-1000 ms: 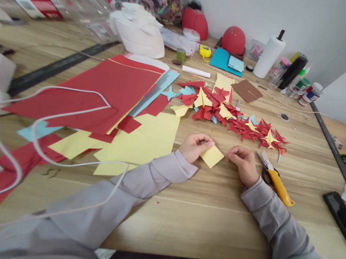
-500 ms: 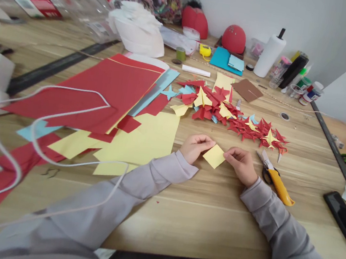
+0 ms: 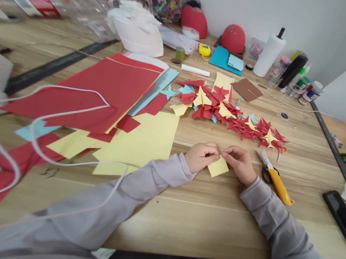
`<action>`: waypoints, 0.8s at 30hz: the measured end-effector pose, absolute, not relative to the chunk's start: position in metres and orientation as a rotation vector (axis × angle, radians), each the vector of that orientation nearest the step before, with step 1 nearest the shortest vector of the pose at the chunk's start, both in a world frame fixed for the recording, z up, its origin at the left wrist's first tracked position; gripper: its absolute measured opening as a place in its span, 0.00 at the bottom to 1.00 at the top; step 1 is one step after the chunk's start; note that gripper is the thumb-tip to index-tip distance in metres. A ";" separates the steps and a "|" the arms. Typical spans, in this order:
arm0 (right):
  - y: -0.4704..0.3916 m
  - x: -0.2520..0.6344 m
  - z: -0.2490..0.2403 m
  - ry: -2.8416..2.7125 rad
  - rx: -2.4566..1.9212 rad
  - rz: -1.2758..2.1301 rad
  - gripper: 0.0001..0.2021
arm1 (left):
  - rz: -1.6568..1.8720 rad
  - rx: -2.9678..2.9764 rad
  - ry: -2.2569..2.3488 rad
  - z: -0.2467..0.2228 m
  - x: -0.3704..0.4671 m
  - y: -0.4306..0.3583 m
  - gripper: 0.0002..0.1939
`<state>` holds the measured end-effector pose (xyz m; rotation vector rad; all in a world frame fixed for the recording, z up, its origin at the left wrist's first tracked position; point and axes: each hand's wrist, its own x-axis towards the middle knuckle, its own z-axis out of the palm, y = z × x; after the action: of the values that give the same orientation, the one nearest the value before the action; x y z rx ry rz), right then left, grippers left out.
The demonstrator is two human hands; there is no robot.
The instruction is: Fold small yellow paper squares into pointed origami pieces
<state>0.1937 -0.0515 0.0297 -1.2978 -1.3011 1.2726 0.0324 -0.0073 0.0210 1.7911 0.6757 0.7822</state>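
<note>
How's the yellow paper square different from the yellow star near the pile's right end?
The yellow paper square has straight edges; the yellow paper star has long points. The square is held by the left hand and right hand; the star rests among red paper stars. Both are yellow paper.

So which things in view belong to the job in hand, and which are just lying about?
Belonging, as far as I can judge:
yellow paper square, at the fingertips of the left hand and right hand
heaped paper shapes, probably
large red sheet, probably
yellow-handled cutter, possibly

Just lying about, apparently:
black phone
yellow tape measure
red dome
clear bottles
</note>
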 end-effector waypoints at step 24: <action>-0.047 0.208 0.030 -1.655 -1.226 1.283 0.08 | 0.646 1.793 0.587 0.027 0.029 -0.005 0.09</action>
<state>0.2078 -0.0474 0.0300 -1.2262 -1.6552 1.2826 0.0290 -0.0047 0.0273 1.7932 0.5873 0.6455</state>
